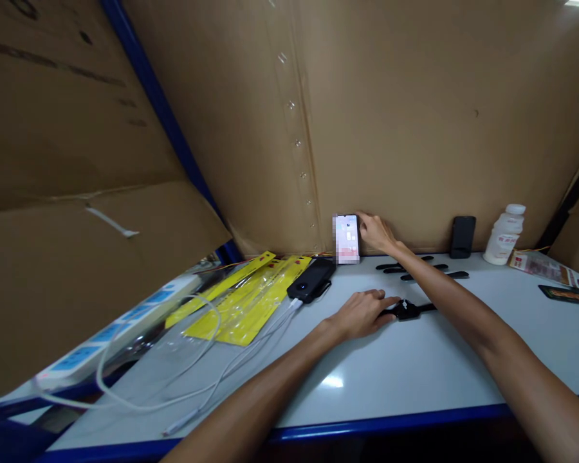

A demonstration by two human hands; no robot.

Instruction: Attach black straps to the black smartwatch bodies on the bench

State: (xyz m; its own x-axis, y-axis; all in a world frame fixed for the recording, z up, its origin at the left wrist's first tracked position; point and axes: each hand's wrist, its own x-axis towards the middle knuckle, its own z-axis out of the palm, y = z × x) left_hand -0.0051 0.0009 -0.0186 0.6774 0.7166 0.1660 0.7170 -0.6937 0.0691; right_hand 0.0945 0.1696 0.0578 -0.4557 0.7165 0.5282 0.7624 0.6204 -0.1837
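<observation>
A lit smartphone [348,241] stands upright against the cardboard at the back of the table. At its upper right edge is my right hand [377,231], its fingers bent and closed on that edge; the fingertips are partly hidden. My left hand [361,314] rests low on the table, thumb and forefinger closed around one end of a black smartwatch [407,310]. The watch lies face up with a mark lit on its screen. Its far strap runs under my right forearm. Several black watch straps [395,265] lie behind the watch, partly covered by that forearm.
Left of the phone are a black power bank [311,281] with white cables [236,363], yellow clear-fronted packets [246,302] and a power strip [120,328]. To the right stand a dark phone [462,236] and a white bottle [504,236]. Cardboard walls [395,116] enclose the table.
</observation>
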